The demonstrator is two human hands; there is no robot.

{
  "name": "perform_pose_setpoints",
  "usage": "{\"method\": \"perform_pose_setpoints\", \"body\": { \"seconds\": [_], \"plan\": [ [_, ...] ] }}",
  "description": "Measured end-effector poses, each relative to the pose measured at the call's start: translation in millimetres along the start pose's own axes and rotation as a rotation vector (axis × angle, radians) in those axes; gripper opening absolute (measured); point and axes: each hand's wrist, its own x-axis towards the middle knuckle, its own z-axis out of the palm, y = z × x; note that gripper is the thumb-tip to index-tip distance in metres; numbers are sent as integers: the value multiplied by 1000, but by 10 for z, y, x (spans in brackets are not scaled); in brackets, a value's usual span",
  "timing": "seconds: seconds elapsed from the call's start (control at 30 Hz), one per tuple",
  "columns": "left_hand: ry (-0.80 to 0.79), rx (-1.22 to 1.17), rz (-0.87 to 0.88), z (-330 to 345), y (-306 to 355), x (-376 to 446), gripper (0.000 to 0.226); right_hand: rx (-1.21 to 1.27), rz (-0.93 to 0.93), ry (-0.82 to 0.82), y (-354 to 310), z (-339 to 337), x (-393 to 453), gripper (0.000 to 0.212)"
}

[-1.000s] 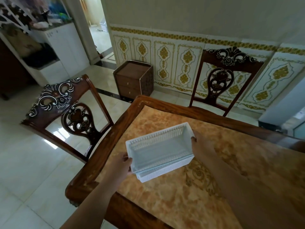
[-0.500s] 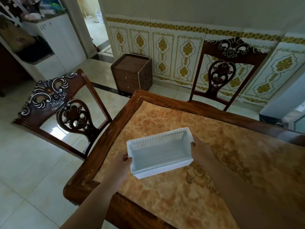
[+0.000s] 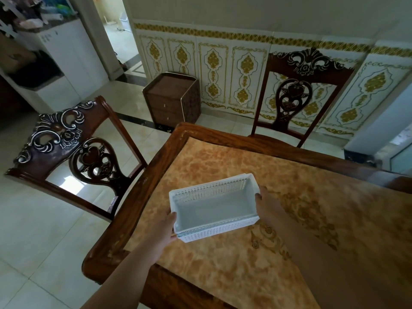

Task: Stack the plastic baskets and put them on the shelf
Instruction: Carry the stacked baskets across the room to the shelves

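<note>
White perforated plastic baskets (image 3: 211, 192) are nested one inside another as a stack, over the near-left part of the wooden table (image 3: 156, 166). My left hand (image 3: 163, 228) grips the stack's left end, thumb over the rim. At the right end, my right hand (image 3: 266, 204) holds the rim. Whether the stack rests on the table or is slightly lifted is unclear. A white shelf unit (image 3: 64, 54) stands at the far left of the room.
A carved wooden chair (image 3: 66, 139) stands at the table's left side and another chair (image 3: 303, 85) at its far side. A small brown drawer cabinet (image 3: 171, 97) sits on the tiled floor by the patterned wall. A doorway opens at the back left.
The upper basket has settled deeper into the lower one, so the stack looks tighter. Both hands keep their hold at the ends. The view has tilted, shifting the scene lower.
</note>
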Motion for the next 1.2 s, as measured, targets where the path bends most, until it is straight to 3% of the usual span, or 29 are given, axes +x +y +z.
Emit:
{"method": "perform_pose_setpoints", "body": {
  "seconds": [0.17, 0.33, 0.4, 0.63, 0.83, 1.0, 1.2],
  "plan": [
    [26, -40, 2, -83, -46, -35, 48, 64, 40, -2, 51, 49, -185, 53],
    [9, -54, 17, -280, -99, -198, 32, 115, 62, 24, 75, 202, -510, 47],
    [-4, -40, 40, -429, -122, -255, 36, 107, 58, 37, 38, 259, -642, 47],
    [-42, -41, 133, -957, -110, -531, 32, 87, -35, 114, -286, 382, -1093, 44],
    [36, -113, 219, -1342, -15, -902, 14, 83, -132, 115, -774, 403, -1397, 50],
    [104, -159, 302, -1550, 56, -1248, 19, 66, -216, 132, -1105, 416, -1483, 50],
    [264, -199, 255, -1660, -34, -1664, 28, 51, -334, 60, -1313, 437, -1548, 49]
  ]
}}
